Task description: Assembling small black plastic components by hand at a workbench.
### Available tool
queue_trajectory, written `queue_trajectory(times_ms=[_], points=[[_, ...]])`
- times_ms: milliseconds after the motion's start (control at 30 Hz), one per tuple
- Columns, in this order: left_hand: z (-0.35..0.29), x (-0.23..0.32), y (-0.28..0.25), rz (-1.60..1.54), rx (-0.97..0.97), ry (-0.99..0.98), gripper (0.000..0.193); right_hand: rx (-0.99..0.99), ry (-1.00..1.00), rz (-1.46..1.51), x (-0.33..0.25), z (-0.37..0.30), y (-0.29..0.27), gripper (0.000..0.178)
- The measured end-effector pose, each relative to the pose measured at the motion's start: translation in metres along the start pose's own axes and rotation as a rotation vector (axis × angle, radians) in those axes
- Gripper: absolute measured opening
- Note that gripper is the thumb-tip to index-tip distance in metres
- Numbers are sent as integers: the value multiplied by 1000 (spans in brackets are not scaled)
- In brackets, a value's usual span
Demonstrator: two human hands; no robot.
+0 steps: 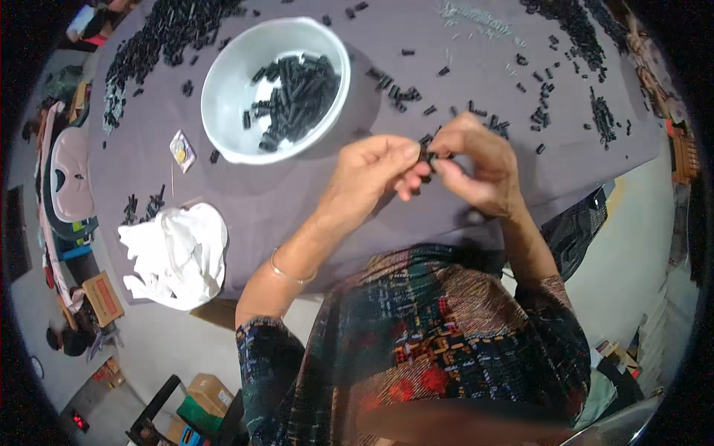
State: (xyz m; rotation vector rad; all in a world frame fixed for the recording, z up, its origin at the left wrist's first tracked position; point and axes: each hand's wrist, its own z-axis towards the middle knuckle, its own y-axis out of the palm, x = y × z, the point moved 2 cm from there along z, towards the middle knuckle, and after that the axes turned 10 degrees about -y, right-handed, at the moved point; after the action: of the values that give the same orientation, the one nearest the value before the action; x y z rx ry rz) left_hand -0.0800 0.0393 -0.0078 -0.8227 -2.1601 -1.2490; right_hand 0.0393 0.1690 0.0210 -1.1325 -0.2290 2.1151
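Above the near part of the table, my left hand (372,175) and my right hand (480,167) meet with fingertips almost together. Pinched between them is a small black plastic part (426,154), partly covered by my fingers, so its exact shape is hidden. Both hands are closed on it. A white bowl (216,123) stands beyond my left hand, holding a heap of short black cylindrical pieces (301,97). More loose black pieces (394,88) lie between the bowl and my right hand, and others (494,123) lie just behind my right hand.
A grey cloth covers the table (282,201). White crumpled cloth or bag (178,253) lies at the near left, beside a small packet (182,151). Large piles of black parts (178,33) line the far left, with others (573,33) far right. Small clear pieces (476,16) lie at the back.
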Motion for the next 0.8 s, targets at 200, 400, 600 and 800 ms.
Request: queue_trajectory(times_ms=[200, 400, 600, 800], points=[[-4, 4, -8, 52, -73, -43, 21, -11, -98, 63, 3, 2, 3, 29], [-3, 8, -10, 124, -72, -85, 21, -78, -103, 30, 3, 6, 2, 30], [-2, 4, -14, 101, -67, -125, 20, -135, 59, 17, 15, 18, -23, 24], [1, 1, -9, 92, -61, -86, 16, 45, 382, -516, 81, 33, -54, 7]])
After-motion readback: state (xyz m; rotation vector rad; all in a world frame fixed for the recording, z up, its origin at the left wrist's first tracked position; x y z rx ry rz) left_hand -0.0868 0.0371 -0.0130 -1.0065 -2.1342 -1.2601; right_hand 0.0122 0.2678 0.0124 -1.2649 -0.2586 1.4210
